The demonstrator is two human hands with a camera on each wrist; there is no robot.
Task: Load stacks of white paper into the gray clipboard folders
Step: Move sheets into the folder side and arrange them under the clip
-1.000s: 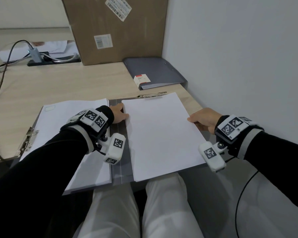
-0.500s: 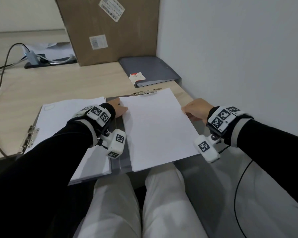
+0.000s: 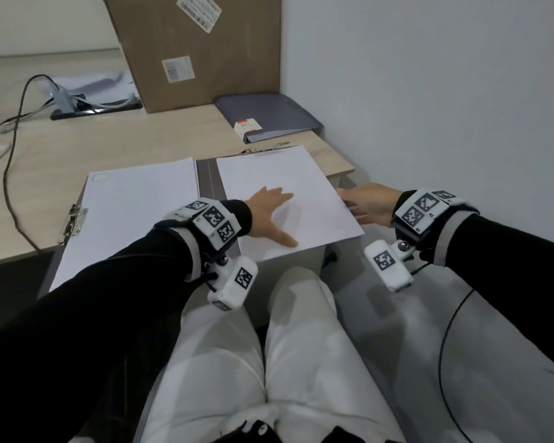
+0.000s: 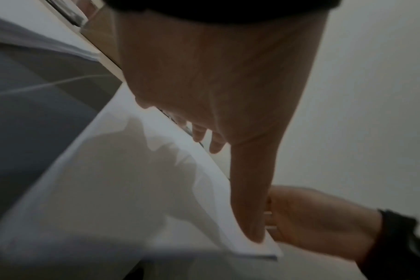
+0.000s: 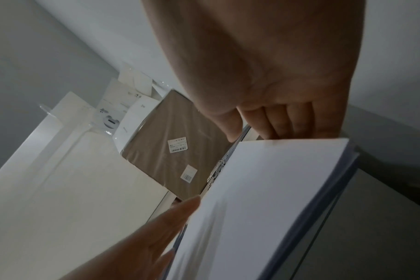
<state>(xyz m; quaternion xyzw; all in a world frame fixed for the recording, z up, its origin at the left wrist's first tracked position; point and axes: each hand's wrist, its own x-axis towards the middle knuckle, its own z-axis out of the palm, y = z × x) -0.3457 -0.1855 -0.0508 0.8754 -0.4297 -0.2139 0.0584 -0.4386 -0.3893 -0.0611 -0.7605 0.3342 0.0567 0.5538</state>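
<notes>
An open gray clipboard folder (image 3: 208, 177) lies at the desk's front edge. White paper stacks cover both halves: the left stack (image 3: 135, 212) and the right stack (image 3: 269, 174), whose top edge meets the metal clip (image 3: 263, 150). My left hand (image 3: 269, 215) lies flat on the right stack with fingers spread, pressing it down. My right hand (image 3: 365, 203) holds that stack's right edge, thumb above and fingers beneath. In the left wrist view my left hand (image 4: 228, 75) stretches over the stack (image 4: 108, 189) toward my right hand (image 4: 312, 217). In the right wrist view my right hand (image 5: 264, 66) grips the stack (image 5: 264, 189).
A tall cardboard box (image 3: 199, 49) stands at the back. Closed gray folders (image 3: 269, 118) lie by the white wall (image 3: 429, 91) on the right. Cables (image 3: 13, 123) run over the desk's left side. A second clip (image 3: 72, 219) sits at the folder's left edge. My lap (image 3: 237, 346) is below.
My left hand has moved from the right stack's left edge onto its top and now lies flat there. My right hand has stayed at the right edge.
</notes>
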